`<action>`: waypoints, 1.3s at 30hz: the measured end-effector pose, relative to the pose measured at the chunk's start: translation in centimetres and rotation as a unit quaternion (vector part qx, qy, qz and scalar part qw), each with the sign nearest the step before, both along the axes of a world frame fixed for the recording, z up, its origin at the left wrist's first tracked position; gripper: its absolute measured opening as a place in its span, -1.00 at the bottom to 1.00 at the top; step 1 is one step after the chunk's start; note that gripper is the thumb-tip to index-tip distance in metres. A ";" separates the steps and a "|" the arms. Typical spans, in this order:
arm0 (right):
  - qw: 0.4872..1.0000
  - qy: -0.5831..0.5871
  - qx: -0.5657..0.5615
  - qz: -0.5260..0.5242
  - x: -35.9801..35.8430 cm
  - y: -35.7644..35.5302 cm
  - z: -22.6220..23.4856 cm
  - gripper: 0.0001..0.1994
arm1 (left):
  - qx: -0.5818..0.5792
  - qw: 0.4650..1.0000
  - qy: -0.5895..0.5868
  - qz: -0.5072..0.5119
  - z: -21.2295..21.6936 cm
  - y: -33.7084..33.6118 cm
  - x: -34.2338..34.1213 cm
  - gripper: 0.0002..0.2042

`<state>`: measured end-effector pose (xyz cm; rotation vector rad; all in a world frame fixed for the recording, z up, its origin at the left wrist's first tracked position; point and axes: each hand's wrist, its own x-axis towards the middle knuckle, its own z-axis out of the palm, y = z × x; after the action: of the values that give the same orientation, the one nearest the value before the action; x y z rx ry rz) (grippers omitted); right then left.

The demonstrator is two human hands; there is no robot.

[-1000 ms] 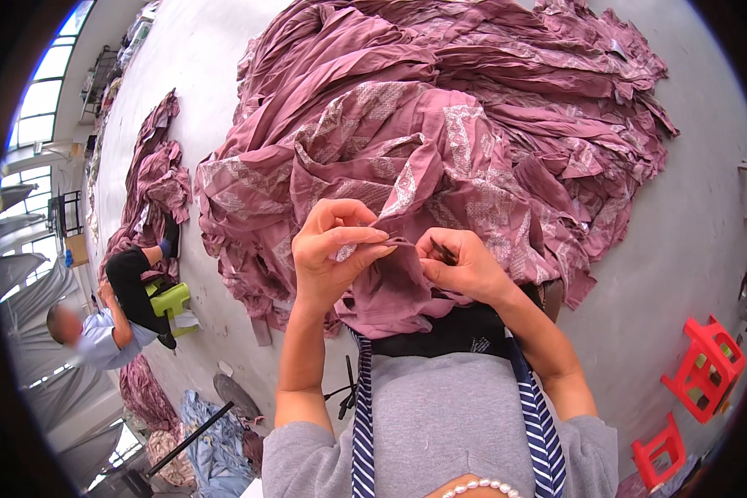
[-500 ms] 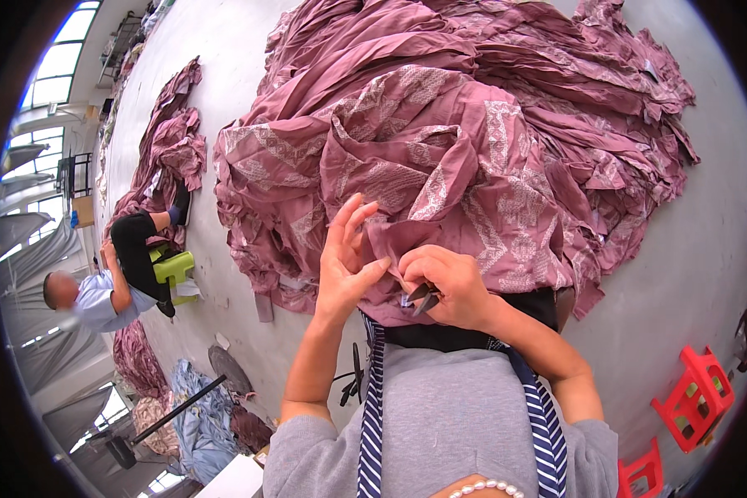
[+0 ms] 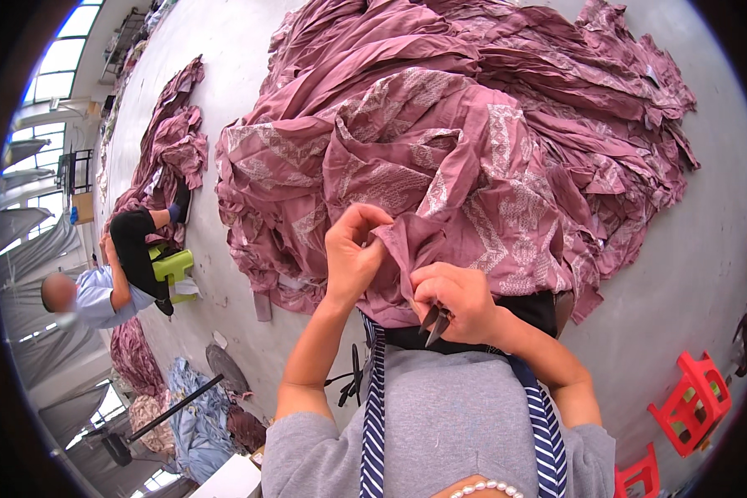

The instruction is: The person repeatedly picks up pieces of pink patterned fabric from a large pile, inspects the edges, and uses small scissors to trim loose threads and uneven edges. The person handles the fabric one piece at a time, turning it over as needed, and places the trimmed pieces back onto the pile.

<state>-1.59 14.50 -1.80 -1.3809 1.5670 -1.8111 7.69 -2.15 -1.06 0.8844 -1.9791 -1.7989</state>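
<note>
Across my lap and out over the floor ahead spreads a large heap of dusty-pink cloth with white patterned bands. My left hand is closed, its thumb and fingers pinching a raised edge of this cloth. Beside it, my right hand is closed around dark thread snips, whose blades point down toward my body. The right fingertips also touch the cloth, which is stretched between both hands. Part of the snips is hidden inside the right palm.
Two red plastic stools stand at the lower right. On the left, a person sits on a green stool by more pink cloth. Behind that person lies a light blue cloth pile, with a black pole across it.
My left hand's spread fingers have closed on the cloth edge and lifted it. My right hand has moved slightly right and down, still with the snips.
</note>
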 end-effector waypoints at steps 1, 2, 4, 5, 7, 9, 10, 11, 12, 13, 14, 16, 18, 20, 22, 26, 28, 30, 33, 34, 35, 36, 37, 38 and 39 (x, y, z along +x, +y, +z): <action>1.000 0.007 0.000 -0.012 -0.2 0.3 0.3 -0.74 | -0.002 1.000 0.004 0.013 -0.1 -0.3 -0.3 -0.79; 1.000 0.014 0.000 -0.022 -0.5 0.6 0.5 -0.74 | 0.024 0.999 0.004 0.048 0.5 -0.2 -0.9 -0.81; 0.998 0.023 -0.008 -0.050 -1.3 1.1 0.6 -0.74 | 0.042 0.996 0.057 0.061 0.8 -0.2 -1.5 -0.82; 0.995 0.041 -0.012 -0.084 -1.6 1.2 0.7 -0.74 | 0.030 0.995 0.081 0.052 0.8 -0.2 -1.7 -0.82; 0.993 0.073 -0.012 -0.094 -2.4 1.5 0.9 -0.74 | 0.084 0.989 0.110 0.050 1.1 0.1 -2.1 -0.80; 0.995 0.061 -0.009 -0.078 -3.0 1.6 0.8 -0.79 | 0.129 0.983 0.127 0.034 1.0 0.2 -2.5 -0.78; 0.996 0.054 -0.008 -0.069 -3.2 1.7 0.8 -0.81 | 0.146 0.981 0.128 0.022 0.5 0.2 -2.4 -0.76; 0.996 -0.049 0.034 -0.070 -3.5 2.0 0.9 -0.84 | 0.164 0.978 0.130 0.009 0.5 0.3 -2.8 -0.75; 0.983 -0.152 0.075 -0.070 -3.7 2.3 1.0 -0.87 | 0.142 0.984 0.111 0.005 1.5 0.9 -3.4 -0.75; 0.958 -0.254 0.114 -0.070 -3.9 2.6 1.1 -0.90 | 0.102 0.988 0.110 -0.032 1.3 0.8 -3.4 -0.76; 0.922 -0.371 0.089 -0.066 -4.2 2.6 0.7 -0.96 | 0.060 0.990 0.108 -0.069 1.2 0.5 -3.1 -0.77; 0.894 -0.435 0.086 -0.065 -5.3 2.6 0.2 -0.96 | 0.047 0.983 0.137 -0.109 0.7 0.5 -3.0 -0.78; 0.870 -0.481 0.100 -0.042 -6.3 2.6 0.1 -0.93 | 0.197 0.974 0.053 -0.104 1.6 0.2 -2.9 -0.81; 0.856 -0.504 0.115 -0.028 -6.7 2.6 -0.3 -0.92 | 0.303 0.947 0.009 -0.108 1.7 -0.1 -3.0 -0.72; 0.846 -0.520 0.122 -0.016 -6.9 2.6 -0.9 -0.91 | 0.339 0.934 0.004 -0.112 1.9 0.1 -3.4 -0.65; 0.834 -0.537 0.125 -0.013 -7.4 2.8 -1.4 -0.89 | 0.323 0.934 -0.050 -0.146 2.2 0.9 -3.9 -0.73; 0.845 -0.521 0.117 -0.012 -7.4 2.7 -1.2 -0.90 | 0.305 0.933 -0.072 -0.177 3.0 1.1 -4.0 -0.72; 0.862 -0.492 0.119 -0.009 -7.3 2.7 -1.2 -0.90 | 0.210 0.956 -0.084 -0.185 2.3 1.2 -3.7 -0.78; 0.897 -0.425 0.125 0.000 -7.1 3.1 -1.4 -0.84 | 0.034 0.982 -0.041 -0.179 1.7 1.4 -3.8 -0.87; 0.908 -0.402 0.119 0.008 -7.0 3.1 -1.3 -0.81 | 0.016 0.984 -0.025 -0.174 2.0 1.4 -4.0 -0.87; 0.918 -0.380 0.112 0.018 -7.0 3.1 -1.0 -0.76 | -0.003 0.985 -0.008 -0.170 2.2 1.4 -4.2 -0.87; 0.916 -0.383 0.119 0.015 -6.9 2.8 -0.5 -0.58 | -0.024 0.984 -0.011 -0.175 2.3 1.3 -4.2 -0.87; 0.930 -0.336 0.151 0.014 -7.1 2.7 0.3 -0.54 | -0.033 0.983 -0.003 -0.181 2.2 1.3 -4.3 -0.87; 0.940 -0.288 0.181 0.014 -7.4 2.5 1.4 -0.50 | -0.043 0.982 0.005 -0.186 2.3 1.3 -4.3 -0.87; 0.948 -0.239 0.210 0.014 -7.5 2.4 2.0 -0.47 | -0.053 0.980 0.013 -0.192 2.3 1.3 -4.3 -0.87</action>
<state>-9.09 16.87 0.22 -0.6999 1.5300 -1.5211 3.44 -0.83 1.22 0.4651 -2.3279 -1.8600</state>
